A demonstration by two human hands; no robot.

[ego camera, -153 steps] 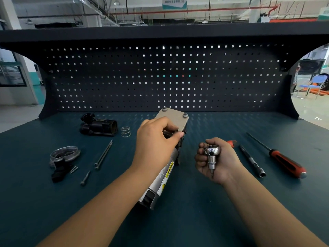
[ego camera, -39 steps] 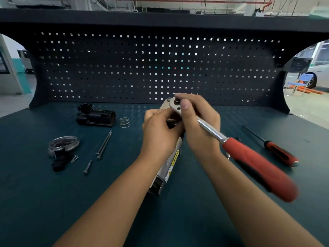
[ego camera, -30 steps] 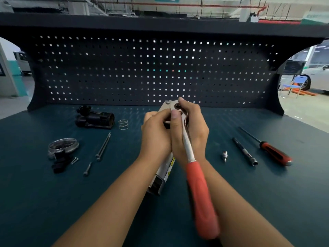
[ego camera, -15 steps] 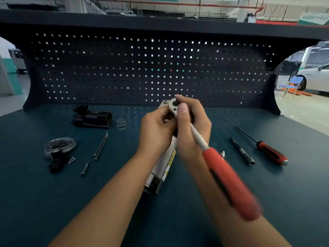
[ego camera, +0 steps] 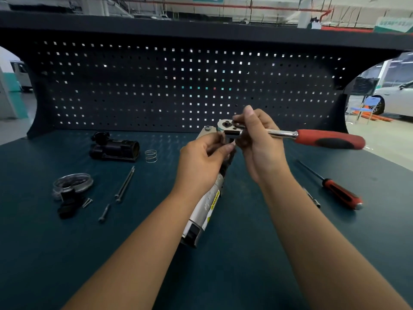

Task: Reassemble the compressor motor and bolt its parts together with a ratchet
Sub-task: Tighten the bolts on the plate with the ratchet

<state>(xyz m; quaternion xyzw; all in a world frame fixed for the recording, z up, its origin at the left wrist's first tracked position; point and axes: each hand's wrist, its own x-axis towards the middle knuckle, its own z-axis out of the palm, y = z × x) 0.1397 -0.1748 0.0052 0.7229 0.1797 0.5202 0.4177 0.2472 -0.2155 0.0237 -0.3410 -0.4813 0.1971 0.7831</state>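
Observation:
The silver compressor motor [ego camera: 207, 204] lies lengthwise at the middle of the bench, its beige end plate [ego camera: 206, 132] raised toward the pegboard. My left hand [ego camera: 201, 162] grips the motor just below that plate. My right hand [ego camera: 257, 139] holds the ratchet [ego camera: 281, 133] near its chrome head, which sits on the plate's right corner. The ratchet's red handle [ego camera: 328, 139] sticks out to the right. A bolt head shows at the plate's left corner.
On the left of the bench lie a black housing [ego camera: 114, 148], a spring [ego camera: 151, 155], two long bolts [ego camera: 125, 184], a round cover [ego camera: 72, 183] and small screws. A red-handled screwdriver [ego camera: 339, 191] and an extension bar [ego camera: 311, 198] lie right. The pegboard [ego camera: 178, 86] closes the back.
The ratchet handle has swung from pointing down toward me round to the right, with its head staying on the end plate. My left hand has kept its grip on the motor.

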